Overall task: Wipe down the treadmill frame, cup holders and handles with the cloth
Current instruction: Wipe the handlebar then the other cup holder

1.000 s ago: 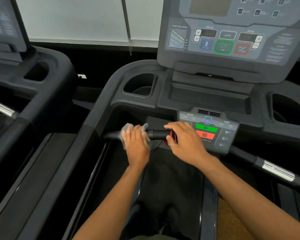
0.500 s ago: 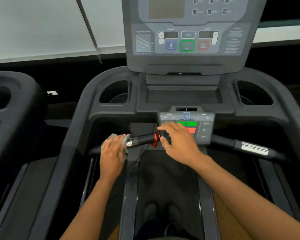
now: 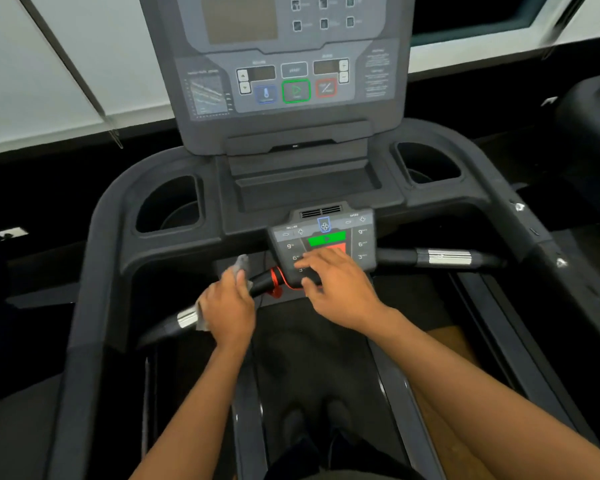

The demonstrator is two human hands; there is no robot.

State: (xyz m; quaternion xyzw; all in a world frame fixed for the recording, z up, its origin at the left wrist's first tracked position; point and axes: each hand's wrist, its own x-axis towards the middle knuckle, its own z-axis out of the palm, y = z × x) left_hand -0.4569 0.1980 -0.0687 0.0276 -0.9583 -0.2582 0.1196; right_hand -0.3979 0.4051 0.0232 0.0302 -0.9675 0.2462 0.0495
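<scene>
Shift since the earlier frame: left hand [image 3: 229, 306] and its cloth [image 3: 240, 266] have slid back inward along the bar, so the metal sensor band [image 3: 187, 319] shows at the hand's outer edge instead of on its inner side; the right hand [image 3: 340, 289] has crept further onto the keypad.
Belt: the dark running belt [image 3: 309, 358] lies nearest, between the side rails, with the person's shoes dimly visible on it.
Left hand: fingers closed around the left handle [image 3: 260, 285] with the grey cloth wrapped between palm and bar, probably so that one stroke cleans the whole round of the grip.
Cloth: bunched under that hand, a loose corner poking up beyond the knuckles and another edge showing by the metal band.
Right hand: fingers spread and lying flat, gripping nothing, on the lower edge of the small keypad [image 3: 323, 244]; it looks like a brace against the wiping push.
Safety clip: a red clip [image 3: 277, 277] sits on the bar just between the two hands.
Right handle: the right handle [image 3: 444, 257] lies well apart from both hands, apparently yet to be wiped.
Cup holders: the left cup holder [image 3: 168, 206] and right cup holder [image 3: 426, 164] sit further back, each side of the tray, nothing visible in them.
Console: the upright console [image 3: 284, 64] stands farthest, its screen dark.
</scene>
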